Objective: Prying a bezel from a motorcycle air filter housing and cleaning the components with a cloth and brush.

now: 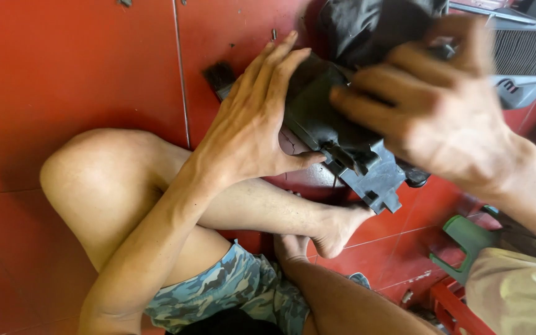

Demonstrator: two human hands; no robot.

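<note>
A dark grey plastic housing with clips and ribs along one edge is held above my crossed legs. My left hand grips its near side, fingers spread over the top and thumb pressed under it. My right hand clasps the other side from above and looks blurred. A black cloth or bag bunches behind the housing, partly under my right hand. A small brush with dark bristles lies on the floor just beyond my left hand, mostly hidden.
I sit on a red tiled floor with a bent knee at the left. A grey ribbed filter-like part lies at the upper right. A green plastic piece and a red stool edge sit at the lower right.
</note>
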